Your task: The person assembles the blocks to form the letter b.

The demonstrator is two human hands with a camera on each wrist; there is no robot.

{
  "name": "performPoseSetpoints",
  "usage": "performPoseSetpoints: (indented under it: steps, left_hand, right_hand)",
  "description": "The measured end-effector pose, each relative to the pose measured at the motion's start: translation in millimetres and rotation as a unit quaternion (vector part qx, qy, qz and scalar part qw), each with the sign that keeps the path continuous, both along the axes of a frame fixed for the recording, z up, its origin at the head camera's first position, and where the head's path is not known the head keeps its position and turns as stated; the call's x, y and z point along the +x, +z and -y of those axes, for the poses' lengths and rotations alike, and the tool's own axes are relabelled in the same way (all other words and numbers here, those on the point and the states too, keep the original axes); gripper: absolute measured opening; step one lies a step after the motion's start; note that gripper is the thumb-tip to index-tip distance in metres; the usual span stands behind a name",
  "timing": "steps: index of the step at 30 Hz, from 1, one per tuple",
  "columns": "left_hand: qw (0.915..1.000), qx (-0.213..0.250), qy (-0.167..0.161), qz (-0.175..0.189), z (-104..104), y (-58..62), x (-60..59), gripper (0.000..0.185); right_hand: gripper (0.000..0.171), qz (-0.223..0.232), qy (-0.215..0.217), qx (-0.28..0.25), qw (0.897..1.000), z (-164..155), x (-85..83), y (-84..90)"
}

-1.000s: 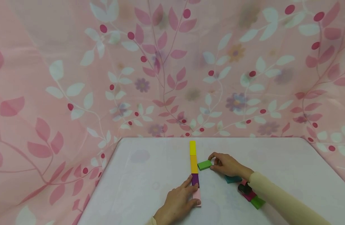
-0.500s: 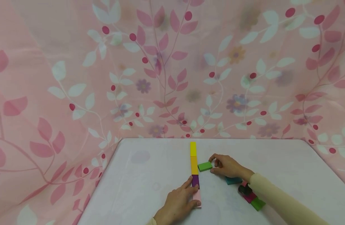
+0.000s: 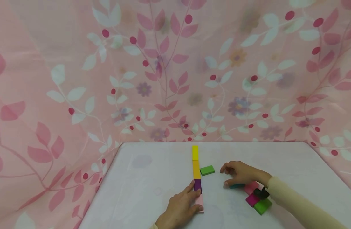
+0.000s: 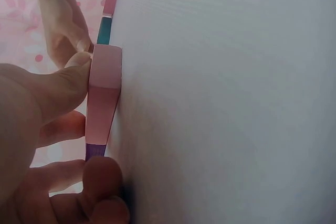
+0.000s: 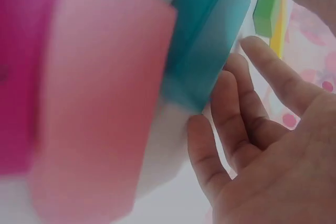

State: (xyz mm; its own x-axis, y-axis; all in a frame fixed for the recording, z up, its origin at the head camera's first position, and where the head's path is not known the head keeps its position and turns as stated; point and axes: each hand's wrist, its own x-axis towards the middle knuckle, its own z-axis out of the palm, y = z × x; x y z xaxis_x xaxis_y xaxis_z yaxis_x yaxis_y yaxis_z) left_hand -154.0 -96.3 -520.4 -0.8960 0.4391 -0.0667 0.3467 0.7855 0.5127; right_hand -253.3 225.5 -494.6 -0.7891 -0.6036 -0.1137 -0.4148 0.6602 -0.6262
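A row of blocks runs away from me in the head view: light pink, purple, orange and yellow. My left hand rests on the near end of it, thumb on the light pink block and fingertips at the purple one. Beside the orange block lies a green block, slanted, one end at the row. My right hand is apart from it, fingers spread, holding nothing. Just under that hand is a teal block, partly hidden by it in the head view.
Near the right wrist sit a pink block, a magenta block and another green block. A dark wrist camera overlaps them. The white table ends at a floral curtain.
My right hand has let go of the green block and drawn back to the right, toward the teal block. The green block lies by the row. The left hand keeps its place.
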Motion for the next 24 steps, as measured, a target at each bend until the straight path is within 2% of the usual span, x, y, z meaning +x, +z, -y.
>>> performPoseSetpoints:
  steps: [8, 19, 24]
  left_hand:
    - [0.9998, 0.008, -0.005, -0.019, 1, -1.8, 1.7, 0.057]
    - [0.9997, 0.014, -0.006, -0.018, 2, -3.7, 1.0, 0.058]
    - [0.9998, 0.01, -0.005, -0.014, 2, -2.5, 0.7, 0.058]
  right_hand:
    - [0.044, -0.004, 0.023, -0.018, 1.0, -25, 12.5, 3.2]
    - [0.032, -0.011, 0.011, -0.035, 0.999, -45, 20.4, -1.2]
    - [0.028, -0.017, -0.012, -0.041, 0.999, -47, 21.4, -4.6]
